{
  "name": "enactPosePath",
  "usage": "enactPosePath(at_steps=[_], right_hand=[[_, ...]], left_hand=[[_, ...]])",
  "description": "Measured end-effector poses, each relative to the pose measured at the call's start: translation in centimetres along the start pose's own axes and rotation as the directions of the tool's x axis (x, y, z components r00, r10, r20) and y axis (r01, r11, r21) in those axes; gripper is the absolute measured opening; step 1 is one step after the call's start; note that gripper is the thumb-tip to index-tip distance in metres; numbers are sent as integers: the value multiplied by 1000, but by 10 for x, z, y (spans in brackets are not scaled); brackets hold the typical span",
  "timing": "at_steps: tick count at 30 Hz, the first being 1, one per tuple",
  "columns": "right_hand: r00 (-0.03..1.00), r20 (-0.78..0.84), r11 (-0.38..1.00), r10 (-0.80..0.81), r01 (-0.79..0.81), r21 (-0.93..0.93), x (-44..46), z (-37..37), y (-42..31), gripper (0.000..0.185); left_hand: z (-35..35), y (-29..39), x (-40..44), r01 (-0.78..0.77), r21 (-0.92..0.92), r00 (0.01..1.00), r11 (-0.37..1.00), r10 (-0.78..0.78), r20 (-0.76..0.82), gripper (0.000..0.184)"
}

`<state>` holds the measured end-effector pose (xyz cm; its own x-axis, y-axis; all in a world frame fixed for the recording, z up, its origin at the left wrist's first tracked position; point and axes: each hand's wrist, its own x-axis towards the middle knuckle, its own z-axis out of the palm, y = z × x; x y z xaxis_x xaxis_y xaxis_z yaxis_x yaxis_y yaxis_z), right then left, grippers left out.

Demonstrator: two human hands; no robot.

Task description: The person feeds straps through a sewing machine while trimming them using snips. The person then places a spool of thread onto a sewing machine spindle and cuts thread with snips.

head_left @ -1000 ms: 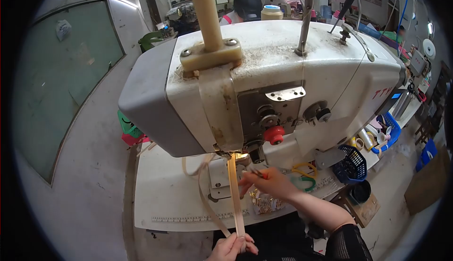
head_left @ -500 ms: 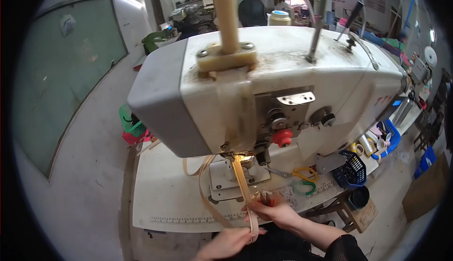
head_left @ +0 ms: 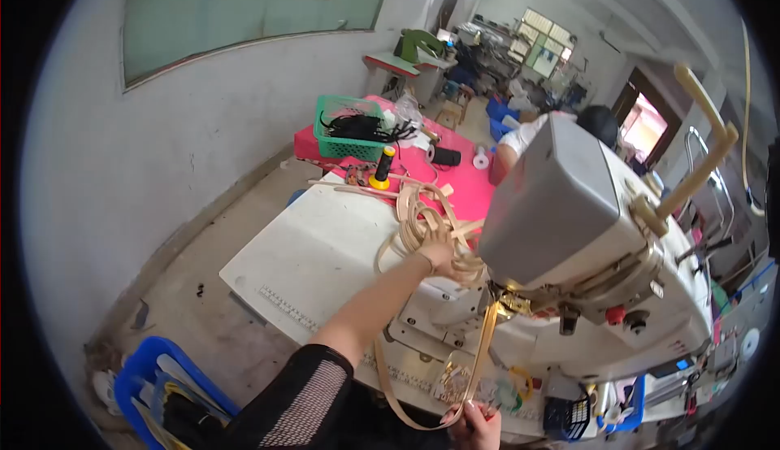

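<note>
My left hand (head_left: 439, 248) lies on a tangled pile of beige straps (head_left: 416, 206) at the machine table's far left edge, its fingers spread over the loops. Close to my body, my right hand (head_left: 478, 427) is closed on a beige strap (head_left: 485, 348). That strap runs up under the head of a large white sewing machine (head_left: 561, 206), where a lamp lights it. From the right hand its other part loops left and back up toward the pile. Whether the right hand holds anything else is hidden.
A green basket (head_left: 351, 129) of black cords and a black thread spool (head_left: 383, 169) are on a pink-covered table (head_left: 467, 182). A person's arm (head_left: 508, 157) shows behind the machine. Yellow-handled scissors (head_left: 522, 381) lie near a dark basket (head_left: 566, 417). A blue chair (head_left: 138, 385) stands lower left.
The view has swung left. My left hand has left the strap near my body and reached out to the strap pile. My right hand stays low with the strap.
</note>
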<state>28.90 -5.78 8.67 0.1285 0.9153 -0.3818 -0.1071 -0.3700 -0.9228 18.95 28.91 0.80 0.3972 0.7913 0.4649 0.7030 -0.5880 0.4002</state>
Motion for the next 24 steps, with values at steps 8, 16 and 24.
enactPosePath(at_steps=[8, 16, 24], right_hand=[[998, -5, 998, 59, -59, 7, -9, 14, -24, 34], [1000, -2, 992, -7, 7, 128, 3, 9, 4, 32], [974, 214, 991, -77, 50, 127, 3, 8, 4, 25]], left_hand=[[-12, 13, 11, 29, 28, 921, 999, -37, 387, 29], [-141, 20, 21, -49, -288, 989, 956, 7, -147, 26], [-373, 60, -89, -182, -150, 634, 972, 0, -773, 18]])
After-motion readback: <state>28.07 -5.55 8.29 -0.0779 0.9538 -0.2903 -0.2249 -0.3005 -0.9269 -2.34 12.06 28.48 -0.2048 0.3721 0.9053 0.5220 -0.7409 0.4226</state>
